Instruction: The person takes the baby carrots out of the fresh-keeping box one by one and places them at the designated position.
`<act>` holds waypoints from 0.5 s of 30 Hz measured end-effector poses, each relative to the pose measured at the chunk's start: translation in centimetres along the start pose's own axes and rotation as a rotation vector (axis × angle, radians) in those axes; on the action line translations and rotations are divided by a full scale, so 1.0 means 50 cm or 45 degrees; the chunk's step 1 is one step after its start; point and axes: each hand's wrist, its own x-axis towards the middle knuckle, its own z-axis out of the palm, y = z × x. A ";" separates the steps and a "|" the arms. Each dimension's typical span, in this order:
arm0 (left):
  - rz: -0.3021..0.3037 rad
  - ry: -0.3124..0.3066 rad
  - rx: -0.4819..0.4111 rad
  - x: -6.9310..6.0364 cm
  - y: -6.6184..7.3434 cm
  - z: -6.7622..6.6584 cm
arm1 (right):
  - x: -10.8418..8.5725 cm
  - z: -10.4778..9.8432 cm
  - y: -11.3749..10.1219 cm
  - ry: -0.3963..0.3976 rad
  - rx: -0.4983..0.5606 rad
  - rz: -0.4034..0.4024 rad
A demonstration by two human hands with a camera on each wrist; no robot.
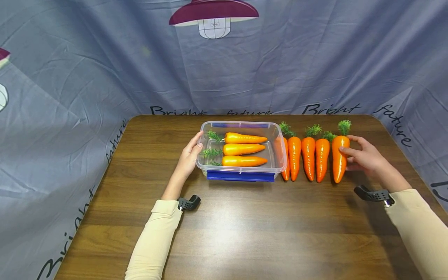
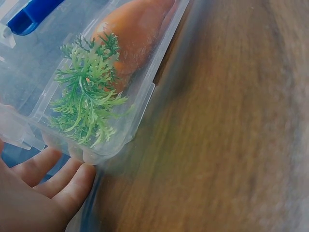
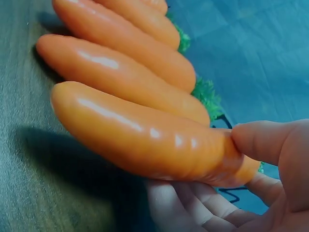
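Observation:
My left hand [image 1: 189, 154] rests against the left end of a clear plastic box [image 1: 241, 169]; in the left wrist view its fingertips [image 2: 79, 181] touch the outside wall below the rim, while the thumb is out of that view. Inside the box, three artificial carrots [image 1: 244, 149] lie side by side, leafy tops to the left. My right hand [image 1: 364, 156] grips the rightmost artificial carrot [image 1: 338, 161] near its leafy end, thumb on top and fingers beneath. The right wrist view shows this carrot [image 3: 140, 133] tilted over its shadow, beside its neighbours.
Several more artificial carrots [image 1: 308, 157] lie in a row right of the box, tips toward me. A blue latch flap [image 1: 240, 176] hangs at the box's front. The wooden table [image 1: 245, 233] ends at a grey-blue curtain [image 1: 224, 77] behind.

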 end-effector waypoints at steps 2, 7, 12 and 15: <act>-0.003 0.000 -0.002 0.001 -0.001 -0.001 | 0.001 -0.001 0.004 -0.006 -0.004 0.008; 0.000 0.003 -0.013 0.001 -0.002 -0.001 | 0.005 -0.002 0.010 -0.015 -0.089 0.018; 0.005 0.005 -0.008 0.000 0.000 0.000 | 0.009 0.006 0.014 -0.016 -0.231 0.025; -0.001 0.004 -0.006 -0.002 0.002 0.000 | 0.009 0.011 0.013 -0.020 -0.253 0.024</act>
